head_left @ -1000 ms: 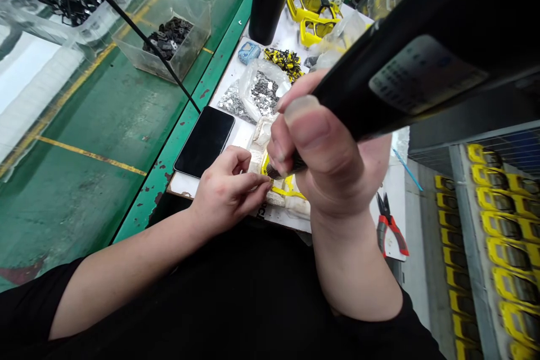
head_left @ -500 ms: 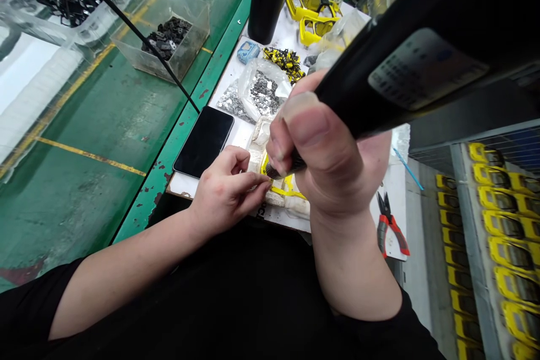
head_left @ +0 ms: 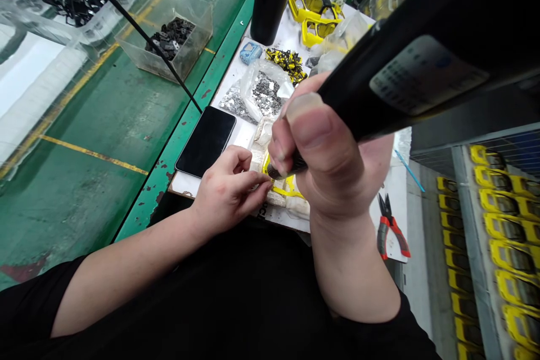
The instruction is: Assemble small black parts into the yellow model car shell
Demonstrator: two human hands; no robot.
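A black cylindrical electric screwdriver [head_left: 358,76] is wrapped in the fingers of my right hand [head_left: 333,152], its body slanting up to the upper right. Its ridged nose points down at a yellow plastic frame [head_left: 289,188], which rests in a whitish padded holder [head_left: 276,198]. Most of the frame is hidden behind my right hand. My left hand [head_left: 228,185] lies at the frame's left side, thumb and forefinger pinched together by the screwdriver's nose. What they hold, if anything, is too small to make out.
Left of the holder lies a black phone [head_left: 206,140]. Beyond are a bag of small metal pieces [head_left: 265,93], yellow-black parts [head_left: 287,64] and yellow goggles [head_left: 318,31]. Red-handled pliers [head_left: 392,230] lie at right, near racked yellow frames [head_left: 502,230]. A bin [head_left: 169,56] holds dark parts.
The view has shifted very slightly, so the surroundings sit a little further right. Both hands and the screwdriver keep the same position at the yellow frame.
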